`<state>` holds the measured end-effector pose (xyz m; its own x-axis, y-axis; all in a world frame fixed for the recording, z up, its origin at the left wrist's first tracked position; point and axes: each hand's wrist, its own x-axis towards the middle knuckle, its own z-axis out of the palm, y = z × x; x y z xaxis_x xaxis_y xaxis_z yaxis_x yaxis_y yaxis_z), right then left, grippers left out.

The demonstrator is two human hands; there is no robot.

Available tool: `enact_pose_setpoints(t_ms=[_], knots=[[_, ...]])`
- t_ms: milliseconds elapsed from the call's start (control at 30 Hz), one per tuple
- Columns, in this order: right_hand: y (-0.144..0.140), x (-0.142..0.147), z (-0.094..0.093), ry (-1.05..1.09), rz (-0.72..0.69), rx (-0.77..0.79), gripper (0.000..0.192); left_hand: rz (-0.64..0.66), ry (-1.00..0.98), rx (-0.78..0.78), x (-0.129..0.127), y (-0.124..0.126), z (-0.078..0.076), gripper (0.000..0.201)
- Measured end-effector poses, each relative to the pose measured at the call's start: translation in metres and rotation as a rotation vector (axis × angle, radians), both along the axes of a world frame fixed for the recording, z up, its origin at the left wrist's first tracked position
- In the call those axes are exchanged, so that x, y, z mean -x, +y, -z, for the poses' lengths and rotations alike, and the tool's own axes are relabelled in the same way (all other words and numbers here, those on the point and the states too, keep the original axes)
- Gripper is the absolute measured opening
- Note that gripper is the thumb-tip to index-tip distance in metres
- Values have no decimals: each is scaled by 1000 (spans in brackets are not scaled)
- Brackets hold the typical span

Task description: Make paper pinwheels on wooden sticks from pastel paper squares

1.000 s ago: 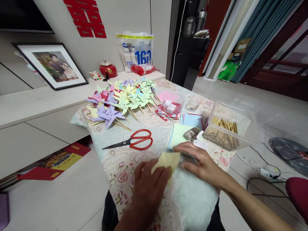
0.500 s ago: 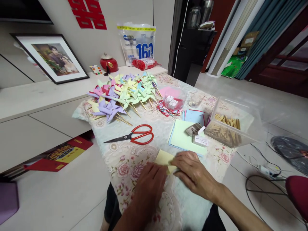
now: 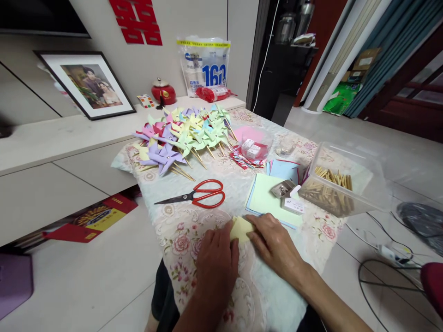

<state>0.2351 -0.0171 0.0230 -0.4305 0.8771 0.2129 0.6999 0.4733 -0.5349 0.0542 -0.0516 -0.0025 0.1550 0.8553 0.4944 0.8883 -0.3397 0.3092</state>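
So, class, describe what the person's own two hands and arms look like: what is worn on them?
The left hand and right hand are bare: no gloves, rings, watch or bracelets visible. Both forearms are uncovered, with no sleeves in view.

Red-handled steel scissors [image 3: 195, 198] are lying on the floral-clothed counter [image 3: 180, 230], blades pointing left. Beyond them a heap of pastel paper pinwheels on wooden sticks [image 3: 183, 136] is spreading across the far end. A clear plastic box of wooden sticks [image 3: 341, 184] is sitting at the right edge, just beside a stack of pale green and blue paper squares [image 3: 265, 198]. A black-framed photograph [image 3: 88, 85] is leaning against the wall.
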Motion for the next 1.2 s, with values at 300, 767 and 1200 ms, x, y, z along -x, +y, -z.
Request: enact_pose_setpoints(t_ms=[300,767,1200], knots=[[2,3,11,-13,-10,-120,34,-152,54,-6,-3,-2,-2,45],[-2,5,10,1,-35,-259,22,-181,95,-26,6,-4,-2,31],[-10,1,3,-74,-186,-279,23,80,135,-185,-12,-31,8,28]])
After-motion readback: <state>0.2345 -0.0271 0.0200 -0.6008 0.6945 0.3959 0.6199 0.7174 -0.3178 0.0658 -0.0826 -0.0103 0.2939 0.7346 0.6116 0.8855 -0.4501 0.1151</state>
